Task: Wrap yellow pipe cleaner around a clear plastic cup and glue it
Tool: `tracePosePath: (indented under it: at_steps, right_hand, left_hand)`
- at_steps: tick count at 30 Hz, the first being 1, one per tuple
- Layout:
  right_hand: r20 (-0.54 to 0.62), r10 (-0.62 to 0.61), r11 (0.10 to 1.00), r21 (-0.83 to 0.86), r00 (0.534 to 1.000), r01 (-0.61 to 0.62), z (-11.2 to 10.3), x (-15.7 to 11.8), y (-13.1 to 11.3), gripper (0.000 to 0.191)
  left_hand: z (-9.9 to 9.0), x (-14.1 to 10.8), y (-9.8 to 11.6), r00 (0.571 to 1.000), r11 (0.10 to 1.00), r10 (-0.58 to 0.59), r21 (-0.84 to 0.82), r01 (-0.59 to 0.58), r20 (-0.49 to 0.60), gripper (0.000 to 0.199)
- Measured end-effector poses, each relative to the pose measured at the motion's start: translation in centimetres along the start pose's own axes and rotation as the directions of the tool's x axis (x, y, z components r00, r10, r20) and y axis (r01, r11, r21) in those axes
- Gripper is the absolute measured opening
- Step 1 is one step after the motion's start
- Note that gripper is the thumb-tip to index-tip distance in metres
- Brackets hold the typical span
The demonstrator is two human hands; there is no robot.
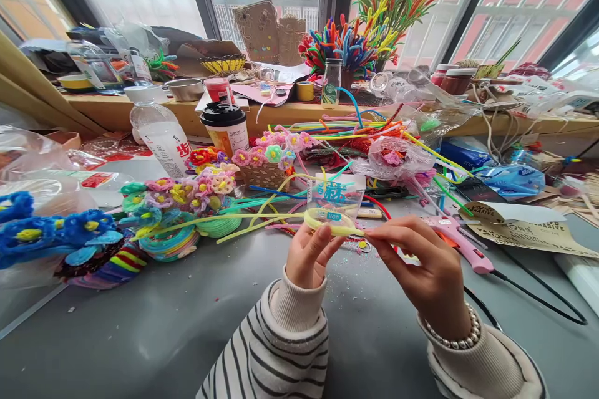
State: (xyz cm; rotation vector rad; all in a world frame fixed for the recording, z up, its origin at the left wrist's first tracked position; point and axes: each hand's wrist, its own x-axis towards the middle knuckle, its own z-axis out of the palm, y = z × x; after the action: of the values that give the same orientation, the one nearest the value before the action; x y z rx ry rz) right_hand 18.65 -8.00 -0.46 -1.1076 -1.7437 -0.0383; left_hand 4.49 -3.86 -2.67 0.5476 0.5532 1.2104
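Note:
A clear plastic cup (335,196) with teal print and "160" on it is held in front of me. Yellow pipe cleaners (327,223) circle its lower part, and their long tails stretch off to the left. My left hand (309,254) grips the cup and the yellow ring from below, thumb in front. At the right side of the ring, my right hand (416,262) pinches an end of the yellow pipe cleaner between thumb and fingertips. A bracelet of silver beads is on the right wrist.
Pipe-cleaner flower baskets (173,224) line the left. Behind them stand a bottle (161,137) and a lidded drink cup (225,128). Loose pipe cleaners (290,202) lie beyond my hands. A pink glue gun (463,246) with a black cord rests at right, near printed paper (533,230).

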Motion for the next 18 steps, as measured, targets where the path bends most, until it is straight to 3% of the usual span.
tracePosePath:
  at_steps: [8, 18]
  right_hand:
    - [0.024, -0.029, 0.999, 0.039, 0.999, 0.028, 0.00, 0.20, -0.36, 0.018]
    - [0.076, 0.002, 0.972, 0.233, 0.997, -0.019, 0.24, 0.08, -0.53, 0.024]
  left_hand:
    - [0.27, -0.14, 0.23, 1.000, 1.000, -0.018, 0.000, 0.018, 0.019, 0.047]
    - [-0.22, -0.11, 1.00, 0.949, 0.954, -0.213, -0.159, 0.254, 0.234, 0.045]
